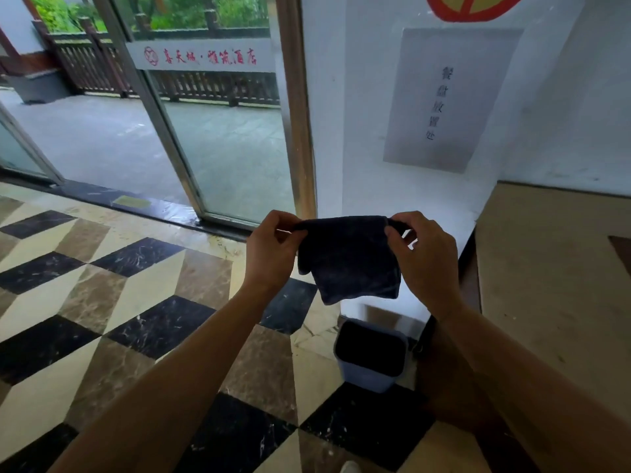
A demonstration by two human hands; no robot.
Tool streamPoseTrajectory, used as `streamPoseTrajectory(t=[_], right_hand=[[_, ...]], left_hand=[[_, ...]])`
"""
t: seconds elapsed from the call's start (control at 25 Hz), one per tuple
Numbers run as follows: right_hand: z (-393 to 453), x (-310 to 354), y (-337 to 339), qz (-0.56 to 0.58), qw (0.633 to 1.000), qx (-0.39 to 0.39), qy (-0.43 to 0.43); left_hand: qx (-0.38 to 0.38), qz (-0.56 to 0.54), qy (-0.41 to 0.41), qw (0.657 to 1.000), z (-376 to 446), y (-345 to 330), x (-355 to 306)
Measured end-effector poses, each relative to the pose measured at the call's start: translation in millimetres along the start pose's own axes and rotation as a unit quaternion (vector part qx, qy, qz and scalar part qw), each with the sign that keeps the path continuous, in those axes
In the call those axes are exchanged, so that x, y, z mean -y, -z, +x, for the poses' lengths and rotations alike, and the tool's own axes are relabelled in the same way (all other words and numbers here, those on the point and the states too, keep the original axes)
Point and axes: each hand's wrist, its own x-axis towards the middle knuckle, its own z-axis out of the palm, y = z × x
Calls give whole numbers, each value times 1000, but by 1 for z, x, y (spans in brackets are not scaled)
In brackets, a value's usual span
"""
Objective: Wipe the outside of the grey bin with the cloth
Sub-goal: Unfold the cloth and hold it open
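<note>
I have my left hand (269, 249) and right hand (421, 257) each pinching a top corner of the dark, soft cloth (348, 259), stretched above the small grey plastic bin (370, 356), which stands well below, nearer my right.

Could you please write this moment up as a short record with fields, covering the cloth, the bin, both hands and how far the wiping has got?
cloth: dark cloth, held up in the air by its top corners, hanging down
left hand: left hand pinching the top left corner
right hand: right hand pinching the top right corner
bin: grey bin upright on the floor beside the white pillar, dark inside
contact: cloth is above the bin, not touching it
floor: patterned tiled floor
progress: no wiping under way
</note>
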Motion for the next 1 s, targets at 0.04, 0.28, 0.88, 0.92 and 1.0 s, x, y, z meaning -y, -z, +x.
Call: streamPoseTrajectory(t=[0.04, 0.28, 0.88, 0.92, 1.0], right_hand=[[8, -6, -2, -2, 1000, -6, -9], [55, -31, -3, -42, 998, -30, -32], [12, -61, -61, -199, 939, -159, -231], [3, -62, -68, -199, 933, -157, -254], [-21, -66, -84, -186, 927, -143, -292]], left_hand=[[16, -3, -3, 1000, 12, -8, 1], [66, -12, -28, 997, 74, -49, -3], [278, -103, -70, 952, 126, -116, 60], [285, -109, -66, 950, 123, -119, 67], [290, -118, -51, 948, 111, -127, 90]])
